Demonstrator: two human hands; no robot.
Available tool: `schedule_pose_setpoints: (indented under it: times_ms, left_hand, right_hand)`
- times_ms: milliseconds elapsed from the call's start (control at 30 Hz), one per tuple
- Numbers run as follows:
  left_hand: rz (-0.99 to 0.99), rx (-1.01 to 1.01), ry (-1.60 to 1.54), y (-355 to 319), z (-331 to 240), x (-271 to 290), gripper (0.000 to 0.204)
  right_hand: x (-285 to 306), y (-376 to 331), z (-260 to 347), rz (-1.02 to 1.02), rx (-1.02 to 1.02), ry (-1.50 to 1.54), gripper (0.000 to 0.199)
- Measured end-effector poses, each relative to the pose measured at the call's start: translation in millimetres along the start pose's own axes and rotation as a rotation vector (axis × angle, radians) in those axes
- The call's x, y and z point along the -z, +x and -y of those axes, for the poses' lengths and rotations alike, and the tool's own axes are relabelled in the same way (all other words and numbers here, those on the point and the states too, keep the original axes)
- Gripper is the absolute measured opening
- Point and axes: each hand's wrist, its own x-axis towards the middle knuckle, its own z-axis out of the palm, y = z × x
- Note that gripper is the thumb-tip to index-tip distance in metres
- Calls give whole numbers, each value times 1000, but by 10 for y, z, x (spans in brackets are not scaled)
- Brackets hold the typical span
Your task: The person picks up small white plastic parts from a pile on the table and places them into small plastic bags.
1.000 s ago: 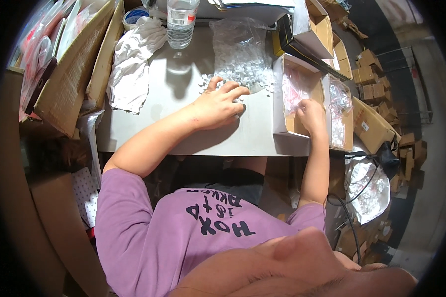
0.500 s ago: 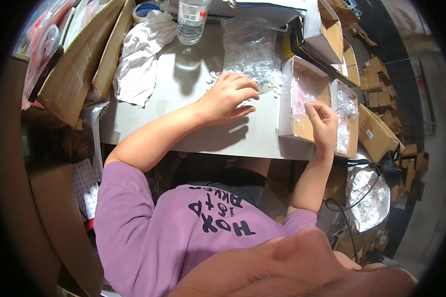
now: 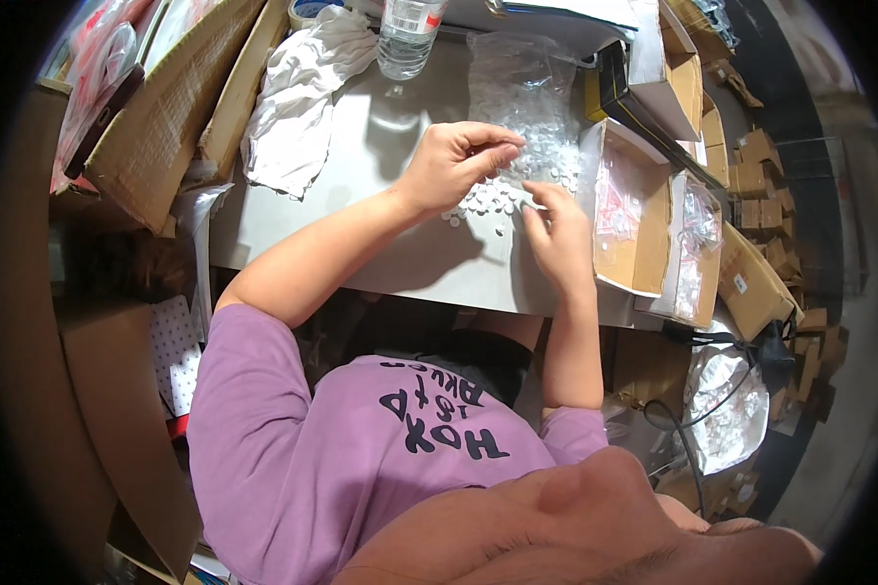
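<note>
Head view, left arm: bent at the elbow, the forearm slanting up and inward over the bench (image 3: 361,164), the wrist nearly straight.
Left hand (image 3: 446,168): back of the hand upward; thumb and forefinger meet at their tips in a pinch, though whether something small sits between them cannot be told.
Right arm: forearm reaching almost straight ahead across the bench edge.
Right hand (image 3: 564,242): turned toward the left one, near but apart; thumb and forefinger spread with a gap, nothing discernible in the grasp.
White pieces (image 3: 488,201): scattered loose on the bench, just nearer the body than the left fingertips and left of the right fingers.
Clear bag (image 3: 522,83): lying beyond both sets of fingers, more pale pieces at its near end.
Carton (image 3: 644,255): just right of the right fingers, clear packets (image 3: 617,203) inside.
Bottle (image 3: 408,47): beyond the left fingers, farther left.
</note>
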Motion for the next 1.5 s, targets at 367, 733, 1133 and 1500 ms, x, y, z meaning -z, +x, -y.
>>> schedule_pose_setpoints:
  times_ms: [367,733,1133,1500]
  left_hand:
    - [-109,-46,143,-10,-2,-15,13]
    - [-139,-217,243,69,90,49,10]
    - [-74,-27,182,12,9,51,13]
    - [-6,-88,311,17,-26,26,17]
  right_hand:
    - [-181,-46,-175,8,147,-74,26]
    - [-201,-95,-167,-71,116,-101,24]
    - [-218,-162,-134,-157,118,-117,24]
    - [-170,-250,-82,-121,65,-221,14]
